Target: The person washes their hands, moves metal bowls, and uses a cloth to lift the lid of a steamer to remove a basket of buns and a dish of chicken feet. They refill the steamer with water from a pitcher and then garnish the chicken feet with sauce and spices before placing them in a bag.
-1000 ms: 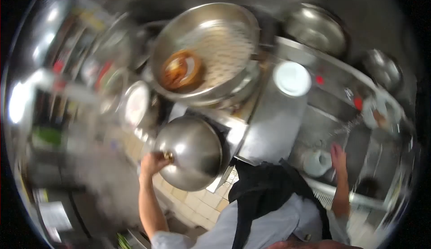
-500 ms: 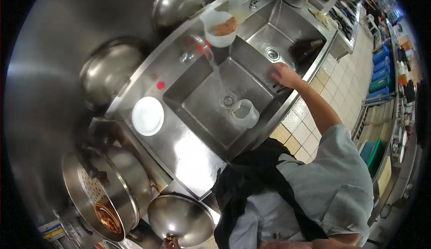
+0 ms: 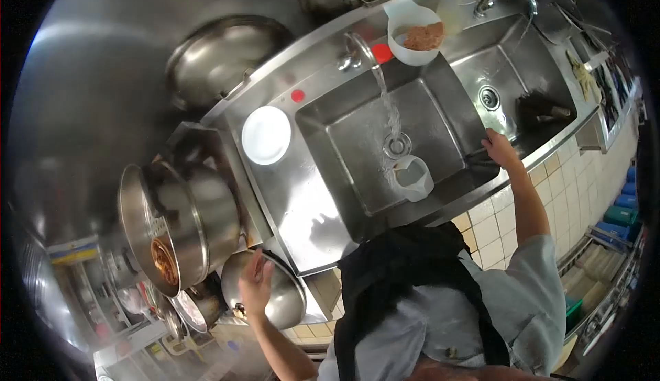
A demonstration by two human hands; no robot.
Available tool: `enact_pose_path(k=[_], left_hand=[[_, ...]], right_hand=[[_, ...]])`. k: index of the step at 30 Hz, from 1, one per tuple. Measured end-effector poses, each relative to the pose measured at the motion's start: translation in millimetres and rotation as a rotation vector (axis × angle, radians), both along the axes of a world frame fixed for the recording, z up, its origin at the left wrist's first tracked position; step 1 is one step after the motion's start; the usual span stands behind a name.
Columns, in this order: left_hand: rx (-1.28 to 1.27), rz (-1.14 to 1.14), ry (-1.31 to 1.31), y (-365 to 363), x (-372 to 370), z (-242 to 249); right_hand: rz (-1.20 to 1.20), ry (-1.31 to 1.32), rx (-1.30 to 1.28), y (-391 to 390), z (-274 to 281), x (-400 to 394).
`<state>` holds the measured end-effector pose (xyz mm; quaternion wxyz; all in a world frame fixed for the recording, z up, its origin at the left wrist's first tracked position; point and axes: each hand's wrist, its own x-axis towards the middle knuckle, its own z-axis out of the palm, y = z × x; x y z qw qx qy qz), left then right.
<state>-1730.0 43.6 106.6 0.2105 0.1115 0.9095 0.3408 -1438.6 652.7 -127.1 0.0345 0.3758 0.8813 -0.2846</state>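
My left hand [image 3: 256, 286] is raised over a round metal lid [image 3: 282, 302] at the lower left, its fingers stretched out and nothing seen in them. My right hand [image 3: 502, 150] is closed at the front end of the divider between two sink basins; a dark thin thing shows beside its fingers, too unclear to name. A white plastic container [image 3: 414, 179] lies tilted in the larger basin [image 3: 357, 168], near the drain. Water runs from the faucet [image 3: 352, 54] into that basin. A white pitcher [image 3: 412, 55] with brown food inside stands behind the divider.
A white round lid or plate [image 3: 266, 135] lies on the left drainboard [image 3: 295, 206]. Large steel pots [image 3: 213, 216] stand further left. The smaller basin [image 3: 474, 61] holds dark utensils [image 3: 543, 109]. Big metal pans [image 3: 227, 58] lean on the back wall.
The view has swung, shifting the sinks rightward. My left hand has come up from the metal lid's knob and is now off it. My right hand remains by the divider.
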Motion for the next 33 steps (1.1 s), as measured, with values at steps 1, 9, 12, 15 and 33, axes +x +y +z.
enact_pose_path(k=[1, 9, 12, 15, 33], left_hand=[[-0.043, -0.033, -0.023, 25, -4, -6], [0.357, -0.260, -0.107, 258, -45, -110], [0.481, -0.282, -0.066, 368, -57, -130], [0.603, -0.282, -0.185, 436, -55, -130], [1.372, -0.182, -0.602, 321, 54, -32]], right_hand=[[-0.049, -0.039, -0.026, 1, 3, 5], [0.127, -0.018, -0.019, -8, 16, 54], [0.132, -0.016, 0.022, -10, 26, 61], [0.063, 0.033, 0.006, -9, 57, 65], [0.085, 0.861, -0.706, -124, 168, -84]])
